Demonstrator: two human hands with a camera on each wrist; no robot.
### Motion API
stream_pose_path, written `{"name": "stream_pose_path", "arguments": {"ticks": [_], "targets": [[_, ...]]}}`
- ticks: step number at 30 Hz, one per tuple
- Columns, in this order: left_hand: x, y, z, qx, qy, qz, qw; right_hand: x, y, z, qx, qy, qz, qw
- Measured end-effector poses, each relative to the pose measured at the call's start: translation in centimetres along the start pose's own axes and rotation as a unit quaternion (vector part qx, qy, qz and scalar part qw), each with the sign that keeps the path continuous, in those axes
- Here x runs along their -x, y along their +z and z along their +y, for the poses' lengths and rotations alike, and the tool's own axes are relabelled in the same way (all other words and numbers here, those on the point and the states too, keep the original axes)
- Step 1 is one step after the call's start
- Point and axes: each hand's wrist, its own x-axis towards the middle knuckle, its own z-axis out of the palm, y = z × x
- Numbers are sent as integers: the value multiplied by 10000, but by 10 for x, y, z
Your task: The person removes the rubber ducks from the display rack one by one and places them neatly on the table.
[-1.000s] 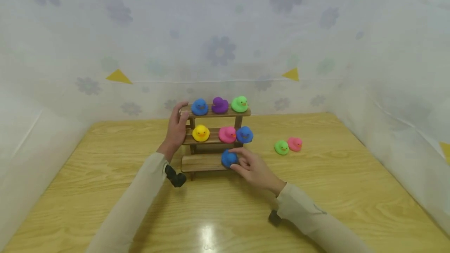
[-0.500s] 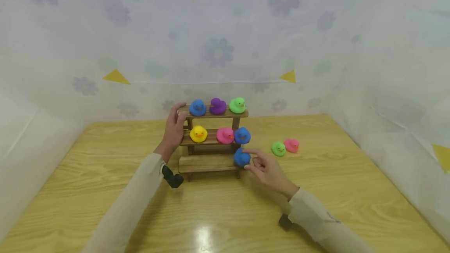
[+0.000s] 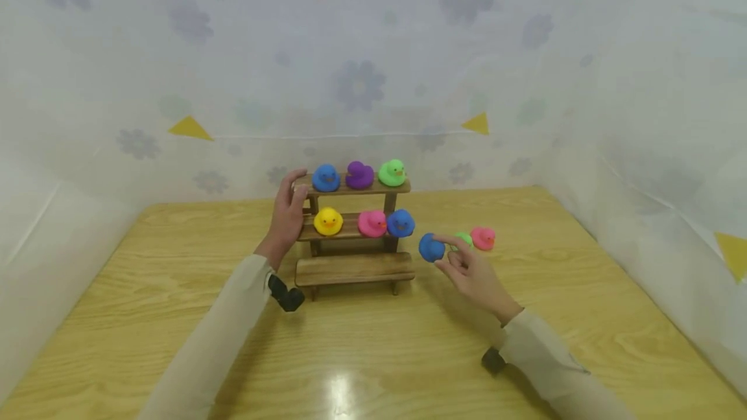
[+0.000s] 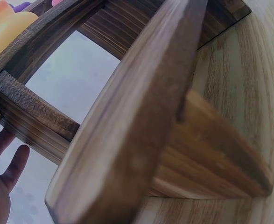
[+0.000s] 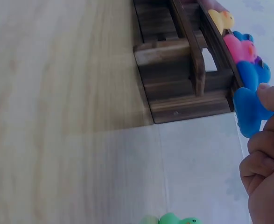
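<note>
A three-tier wooden stand stands on the table. The left hand grips the left end of its upper part; in the left wrist view the fingers of that hand show at the lower left. Between thumb and forefinger the right hand pinches a blue duck, held off the stand's right side. The right wrist view shows this blue duck in the right hand. On the top tier sit a blue duck, a purple duck and a green duck. The bottom tier is bare.
The middle tier bears a yellow duck, a pink duck and another blue duck. To the right on the table lie a green duck, partly behind the right hand, and a pink duck. A patterned sheet surrounds the table.
The right hand has carried the blue duck from the bottom tier to the right, clear of the stand. The left hand has kept its grip on the stand.
</note>
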Motion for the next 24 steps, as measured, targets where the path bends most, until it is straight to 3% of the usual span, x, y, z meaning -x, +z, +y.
{"name": "stream_pose_path", "arguments": {"ticks": [5,9,13,16,20,24], "targets": [[-1,0,0,-47,-13,24,10000,-4,-12,5,-58,129,23,9999],[0,1,2,-103,-61,42,9999,-5,-21,7,196,462,-12,9987],[0,2,2,-132,-40,71,9999,-7,-33,10,416,527,180,9976],[-4,2,-11,-27,39,93,9999,-5,-43,17,585,645,447,9952],[-10,1,-31,23,94,128,9999,-1,-58,38,489,1107,641,9906],[-11,0,-36,-27,170,179,9997,6,-70,69,258,1653,817,9825]]}}
